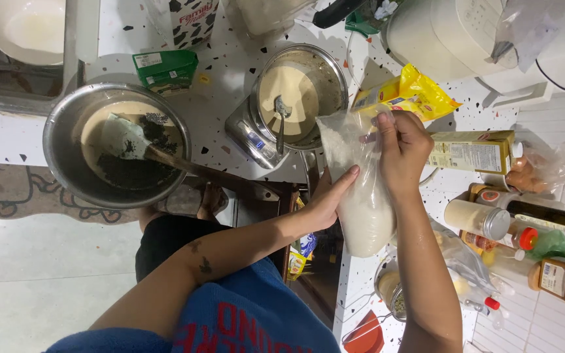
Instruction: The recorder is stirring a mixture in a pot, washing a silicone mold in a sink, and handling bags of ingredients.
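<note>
A clear plastic bag (pixel 361 196) of white powder is held between both my hands, over the counter edge. My right hand (pixel 400 150) pinches the bag's upper part near its open mouth. My left hand (pixel 329 199) lies with its fingers stretched along the bag's side and holds it from the left. The bag's mouth is beside a steel pot (pixel 325 65) of beige batter with a spoon in it, which stands on a small kitchen scale (pixel 246 134).
A steel bowl (pixel 63 140) at the left holds pale batter, dark powder and a spatula. Around it are a green carton (pixel 165 68), a yellow packet (pixel 413 91), a white appliance (pixel 452 33), and a box, jars and bottles (pixel 485 222) at the right. The speckled counter (pixel 230 52) carries them all.
</note>
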